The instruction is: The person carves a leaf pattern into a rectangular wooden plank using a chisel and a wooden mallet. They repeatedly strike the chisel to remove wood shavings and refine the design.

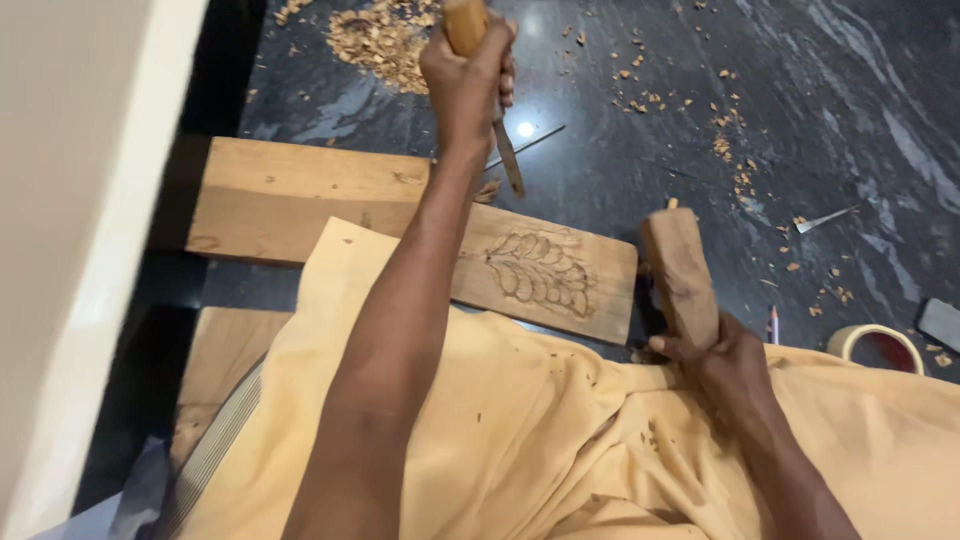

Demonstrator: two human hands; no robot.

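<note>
Two hands busy, both wrapped tight round tools. No real containers about, only a roll of tape (pixel 878 345) lying flat on the dark stone floor (pixel 650 120) at right, with the floor showing through its ring. Left hand (pixel 467 78) is stretched far forward, arm straight, fist clamped on a chisel (pixel 505 150) whose blade slants down just past the far edge of the plank (pixel 300 200). Right hand (pixel 728 365) sits low near the lap, gripping a wooden mallet (pixel 680 275), head pointing away. A leaf carving (pixel 542 270) sits on the plank's right end (partly hidden behind the forearm). Wood chips (pixel 385 35) are piled beyond, and a loose blade (pixel 825 218) lies well off right.
</note>
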